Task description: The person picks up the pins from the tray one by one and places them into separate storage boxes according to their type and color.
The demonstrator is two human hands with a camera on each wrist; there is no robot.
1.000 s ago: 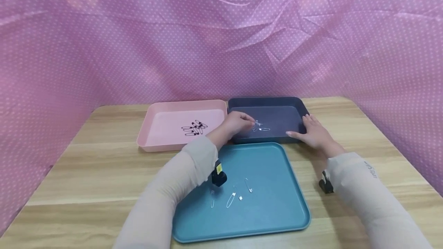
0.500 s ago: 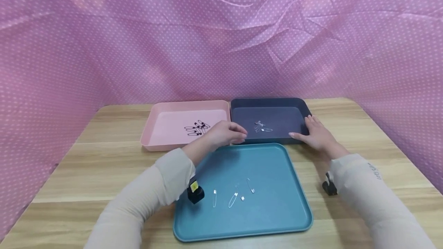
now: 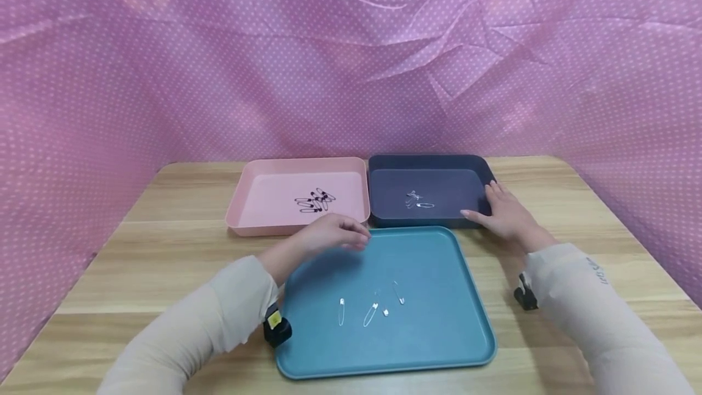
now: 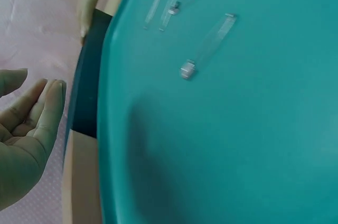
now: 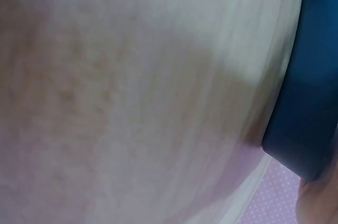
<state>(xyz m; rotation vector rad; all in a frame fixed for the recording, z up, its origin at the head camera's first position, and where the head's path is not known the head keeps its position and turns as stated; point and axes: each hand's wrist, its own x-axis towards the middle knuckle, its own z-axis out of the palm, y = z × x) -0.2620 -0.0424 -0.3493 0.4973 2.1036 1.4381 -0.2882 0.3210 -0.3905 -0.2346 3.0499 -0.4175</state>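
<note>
My left hand (image 3: 336,233) hovers over the far left corner of the teal tray (image 3: 428,346), its fingers loosely bent and nothing between them; the left wrist view shows a gap between thumb and fingers. Several silver safety pins lie on the teal tray, among them one safety pin (image 3: 370,314) near its middle and another safety pin (image 3: 342,312) to the left. My right hand (image 3: 507,215) rests on the right front corner of the dark blue tray (image 3: 450,191), thumb along the front rim and fingers on the right side. Silver safety pins (image 3: 419,201) lie inside that tray.
A pink tray (image 3: 269,200) at the back left holds several black safety pins (image 3: 315,201). It stands beside the dark blue tray, both behind the teal one. A wooden table (image 3: 137,273) carries everything, and a pink dotted cloth (image 3: 351,66) hangs around it.
My left hand has drawn back from the dark blue tray, leftward and nearer, to above the teal tray's far left corner, its fingers loosening. My right hand has stayed on the dark blue tray.
</note>
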